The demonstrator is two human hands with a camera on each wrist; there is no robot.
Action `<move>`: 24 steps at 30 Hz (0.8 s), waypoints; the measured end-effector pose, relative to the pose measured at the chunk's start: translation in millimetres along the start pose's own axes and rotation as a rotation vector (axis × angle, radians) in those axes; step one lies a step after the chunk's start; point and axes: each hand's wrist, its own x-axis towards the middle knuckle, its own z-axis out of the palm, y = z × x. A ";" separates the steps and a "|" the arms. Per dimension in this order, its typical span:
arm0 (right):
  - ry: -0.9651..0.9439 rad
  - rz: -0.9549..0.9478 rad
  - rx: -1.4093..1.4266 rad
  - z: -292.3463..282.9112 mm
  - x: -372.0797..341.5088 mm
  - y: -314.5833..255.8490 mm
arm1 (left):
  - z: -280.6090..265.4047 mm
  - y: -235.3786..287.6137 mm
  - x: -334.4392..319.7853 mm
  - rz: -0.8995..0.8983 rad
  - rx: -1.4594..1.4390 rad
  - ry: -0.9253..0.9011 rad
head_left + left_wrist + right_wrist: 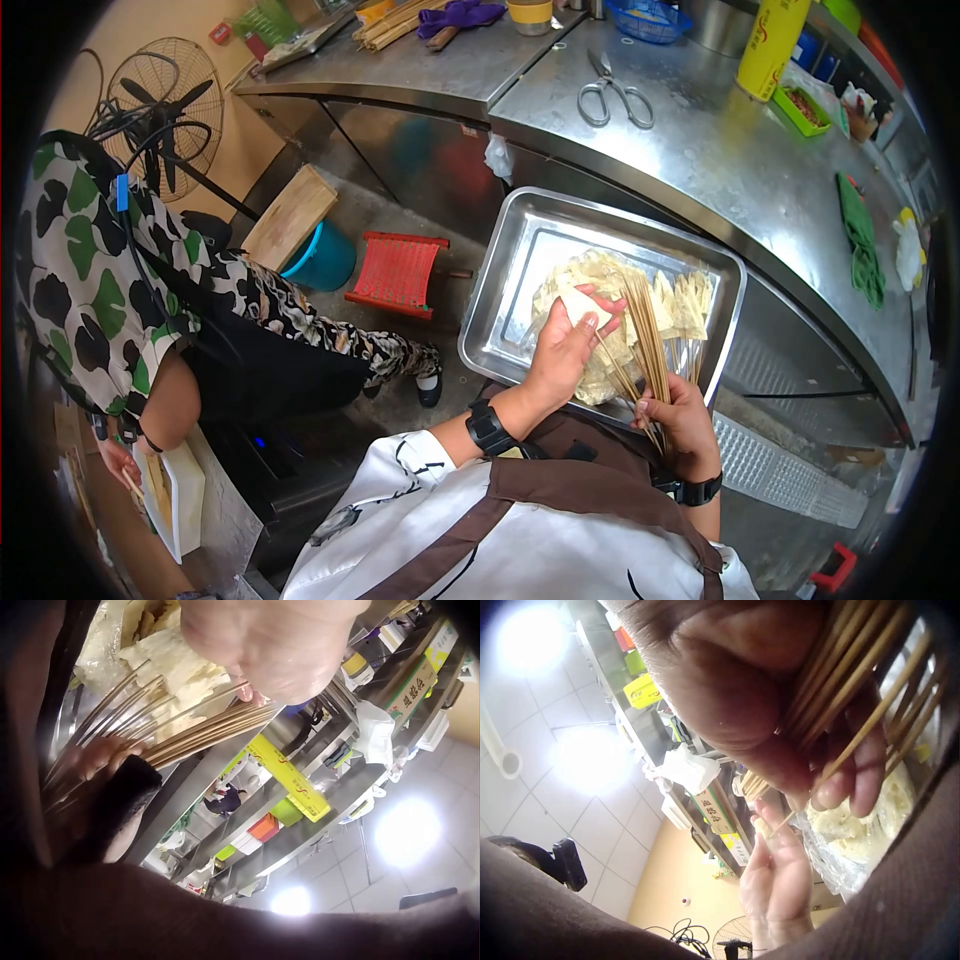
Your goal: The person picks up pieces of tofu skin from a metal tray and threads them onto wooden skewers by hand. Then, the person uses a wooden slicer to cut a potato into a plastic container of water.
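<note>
left hand (563, 352): palm up, half open, thumb and fingers pinching pale sheet (580, 303) | right hand (686, 424): fingers curled round bundled skewers (650, 345)

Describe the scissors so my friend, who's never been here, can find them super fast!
Find the long steel counter beyond the big metal tray. On it, look just this side of the blue basket, left of the yellow tube. The scissors are plain silvery metal with two big loop handles, unlike their brightly coloured neighbours.

Yellow box (289, 776) bears red "S"; other lettering unclear.
</note>
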 end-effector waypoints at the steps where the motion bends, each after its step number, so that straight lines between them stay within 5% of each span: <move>1: 0.002 0.001 -0.002 1.0 -0.1 -1.0 | 0.1 0.2 -0.1 0.005 0.001 0.001; 7: 0.025 0.013 0.004 2.6 -1.8 -1.4 | -1.6 12.6 7.6 -0.040 -0.151 0.072; 24: 0.026 0.000 -0.053 2.7 0.4 3.6 | -1.4 -2.4 10.1 0.114 -0.007 0.097</move>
